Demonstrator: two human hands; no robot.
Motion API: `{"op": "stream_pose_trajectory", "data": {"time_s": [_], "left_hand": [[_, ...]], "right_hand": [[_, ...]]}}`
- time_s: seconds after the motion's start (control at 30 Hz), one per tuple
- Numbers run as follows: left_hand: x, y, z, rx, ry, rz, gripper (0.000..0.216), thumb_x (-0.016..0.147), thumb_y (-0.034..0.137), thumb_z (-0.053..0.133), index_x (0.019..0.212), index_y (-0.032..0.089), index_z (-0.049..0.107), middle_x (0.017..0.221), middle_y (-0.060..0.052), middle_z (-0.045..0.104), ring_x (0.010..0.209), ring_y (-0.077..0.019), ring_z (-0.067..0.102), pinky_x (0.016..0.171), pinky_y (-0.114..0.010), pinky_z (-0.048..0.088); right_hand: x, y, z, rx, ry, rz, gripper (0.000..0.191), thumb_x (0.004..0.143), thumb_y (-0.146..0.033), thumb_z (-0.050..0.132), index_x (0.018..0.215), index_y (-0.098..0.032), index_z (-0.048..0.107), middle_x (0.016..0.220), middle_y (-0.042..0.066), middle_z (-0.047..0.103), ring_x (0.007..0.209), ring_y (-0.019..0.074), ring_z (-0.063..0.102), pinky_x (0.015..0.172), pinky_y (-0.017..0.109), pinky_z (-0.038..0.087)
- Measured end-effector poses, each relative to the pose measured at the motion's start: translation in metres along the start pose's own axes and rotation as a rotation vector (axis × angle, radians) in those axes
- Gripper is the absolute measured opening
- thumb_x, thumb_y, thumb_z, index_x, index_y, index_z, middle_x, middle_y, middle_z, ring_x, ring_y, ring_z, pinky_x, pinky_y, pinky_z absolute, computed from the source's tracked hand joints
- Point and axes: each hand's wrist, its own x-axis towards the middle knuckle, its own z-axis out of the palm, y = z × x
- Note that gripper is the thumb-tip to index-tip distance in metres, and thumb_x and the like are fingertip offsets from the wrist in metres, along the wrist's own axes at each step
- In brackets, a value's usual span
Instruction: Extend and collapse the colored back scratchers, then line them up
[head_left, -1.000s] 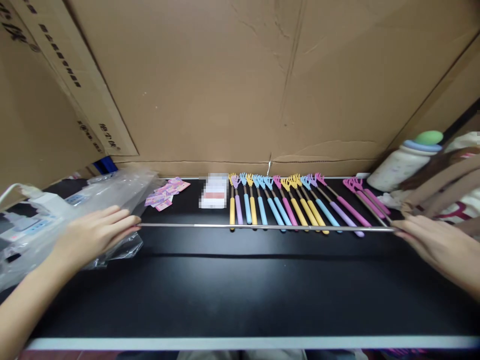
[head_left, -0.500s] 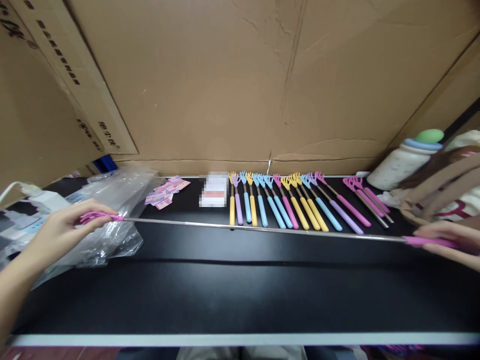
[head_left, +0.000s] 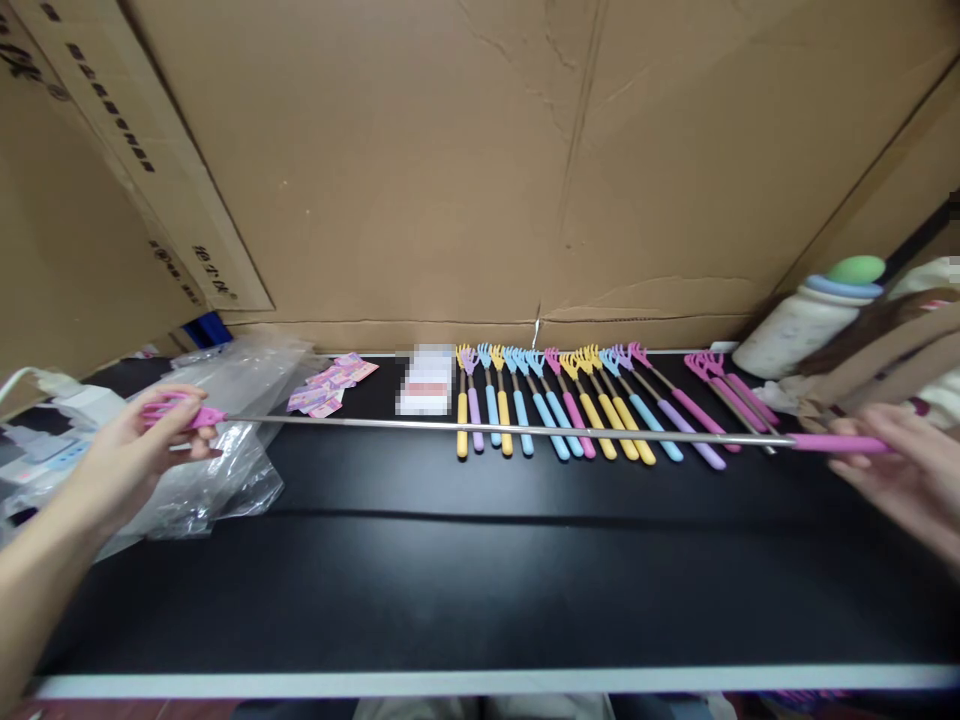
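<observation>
I hold a pink telescopic back scratcher stretched out sideways above the black table. My left hand pinches its pink claw head at the left. My right hand grips its pink handle at the right. The thin metal rod spans between them, passing over the lower ends of a row of several collapsed back scratchers with yellow, blue, purple and pink handles lying side by side.
Crumpled clear plastic bags lie at the left beside a white power strip. Small pink cards and a white packet sit near the back. A white bottle and a bag stand at the right. Cardboard walls enclose the table.
The scratcher has been pulled out longer: my hands moved apart, exposing the pink claw head and the pink handle, and the rod rose slightly toward the back.
</observation>
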Motion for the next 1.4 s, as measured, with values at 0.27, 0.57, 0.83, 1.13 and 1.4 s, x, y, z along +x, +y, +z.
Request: {"op": "stream_pose_trajectory", "data": {"time_s": [0.27,0.57,0.83,1.13,1.4], "left_hand": [[-0.026,-0.002,0.061,-0.129,-0.017,0.200,0.033,0.072,0.039,0.070,0.089,0.021,0.048,0.056,0.009,0.061,0.041,-0.0089,0.052,0.049,-0.024,0.050],[-0.059,0.007,0.096,-0.091,-0.274,0.294,0.030,0.083,0.040,0.061,0.099,0.021,0.044,0.067,0.005,0.063,0.048,-0.0116,0.058,0.050,-0.026,0.049],[-0.064,0.000,0.109,-0.084,-0.306,0.294,0.034,0.083,0.044,0.060,0.100,0.022,0.041,0.065,0.005,0.060,0.043,-0.0115,0.056,0.046,-0.025,0.048],[-0.080,-0.004,0.119,-0.097,-0.424,0.218,0.030,0.087,0.042,0.056,0.102,0.021,0.041,0.070,0.003,0.065,0.055,-0.0138,0.064,0.058,-0.029,0.054],[-0.095,-0.005,0.135,-0.038,-0.589,0.214,0.028,0.089,0.044,0.050,0.101,0.022,0.038,0.075,-0.001,0.068,0.064,-0.0156,0.066,0.063,-0.029,0.053]], "right_hand": [[-0.039,-0.071,0.070,0.694,0.096,0.342,0.009,0.069,-0.021,0.063,0.073,-0.024,0.055,0.061,0.000,0.053,0.049,0.0114,0.049,0.043,0.026,0.041],[-0.068,-0.103,0.100,0.661,-0.276,0.224,0.029,0.077,-0.041,0.064,0.097,-0.024,0.052,0.063,-0.003,0.062,0.052,0.0150,0.060,0.054,0.031,0.052],[-0.079,-0.094,0.095,0.537,-0.462,0.098,0.027,0.082,-0.042,0.062,0.098,-0.025,0.047,0.055,-0.005,0.059,0.044,0.0138,0.056,0.056,0.031,0.050],[-0.080,-0.097,0.097,0.418,-0.682,-0.022,0.024,0.084,-0.044,0.058,0.090,-0.020,0.060,0.068,0.003,0.069,0.058,0.0190,0.066,0.065,0.035,0.054],[-0.093,-0.128,0.115,0.372,-0.763,-0.130,0.025,0.089,-0.040,0.052,0.095,-0.019,0.063,0.071,0.003,0.069,0.057,0.0133,0.063,0.061,0.028,0.053]]}}
